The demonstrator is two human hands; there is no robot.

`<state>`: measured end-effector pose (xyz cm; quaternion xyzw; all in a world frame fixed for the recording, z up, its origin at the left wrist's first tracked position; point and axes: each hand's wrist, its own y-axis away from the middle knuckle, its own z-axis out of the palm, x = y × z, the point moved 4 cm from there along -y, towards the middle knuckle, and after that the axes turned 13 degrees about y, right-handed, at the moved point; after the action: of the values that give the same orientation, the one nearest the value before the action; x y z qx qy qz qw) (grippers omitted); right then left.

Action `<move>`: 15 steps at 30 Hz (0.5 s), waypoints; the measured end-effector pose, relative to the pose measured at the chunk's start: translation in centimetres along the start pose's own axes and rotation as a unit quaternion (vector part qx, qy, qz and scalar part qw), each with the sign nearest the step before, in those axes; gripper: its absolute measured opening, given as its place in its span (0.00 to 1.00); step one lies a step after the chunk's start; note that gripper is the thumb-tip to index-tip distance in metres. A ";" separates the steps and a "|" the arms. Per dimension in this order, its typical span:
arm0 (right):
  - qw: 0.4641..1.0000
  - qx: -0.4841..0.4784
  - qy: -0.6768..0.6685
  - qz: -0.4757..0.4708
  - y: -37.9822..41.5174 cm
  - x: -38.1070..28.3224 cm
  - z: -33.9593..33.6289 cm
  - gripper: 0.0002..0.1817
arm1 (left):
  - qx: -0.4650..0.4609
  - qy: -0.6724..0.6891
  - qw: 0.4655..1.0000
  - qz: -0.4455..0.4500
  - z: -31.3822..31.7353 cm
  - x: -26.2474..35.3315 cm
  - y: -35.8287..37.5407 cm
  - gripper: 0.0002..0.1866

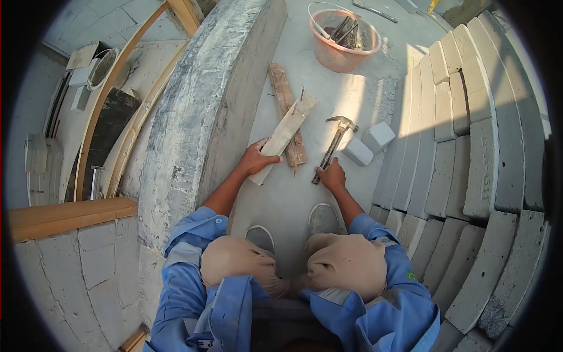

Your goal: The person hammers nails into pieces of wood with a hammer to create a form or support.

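My left hand (261,159) is closed round the lower part of a pale wooden piece (287,130), which slants up to the right. A nail sticks up near its far end. Under and beyond it, a brown wooden piece (297,141) lies on the floor, with a nail at its side. My right hand (332,175) grips the handle of a claw hammer (335,141), whose head points away from me. Two small pale blocks (378,136) sit just right of the hammer.
A pinkish bucket (340,56) holding metal rods stands ahead, with a metal bar (375,10) behind it. Stacked grey blocks (457,146) rise on the right. A long concrete beam (193,88) runs along the left, with wooden boards (70,217) beyond.
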<state>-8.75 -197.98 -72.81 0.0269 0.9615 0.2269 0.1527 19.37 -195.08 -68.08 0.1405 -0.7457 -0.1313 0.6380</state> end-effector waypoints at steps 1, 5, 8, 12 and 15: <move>1.000 -0.004 0.002 -0.001 -0.2 0.2 0.3 0.31 | 0.013 -0.051 0.998 0.018 0.0 -0.5 -0.1 0.46; 0.979 0.003 -0.187 0.079 -1.1 1.6 1.1 0.27 | 0.002 -0.043 0.999 0.007 0.9 1.2 0.0 0.46; 0.930 0.020 -0.347 0.118 -1.7 3.1 1.4 0.24 | -0.005 -0.020 1.000 -0.009 1.4 2.0 0.1 0.45; 0.934 0.087 -0.337 0.084 -2.7 3.8 1.0 0.21 | 0.061 0.061 0.995 0.042 0.3 2.0 0.0 0.39; 0.950 0.080 -0.292 0.079 -2.6 4.1 1.2 0.23 | 0.113 0.094 0.989 0.005 -0.9 0.2 0.0 0.35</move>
<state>-12.21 -199.33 -76.16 0.1799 0.8848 0.1430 0.4054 20.19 -195.21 -67.77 0.2197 -0.6929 -0.0290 0.6862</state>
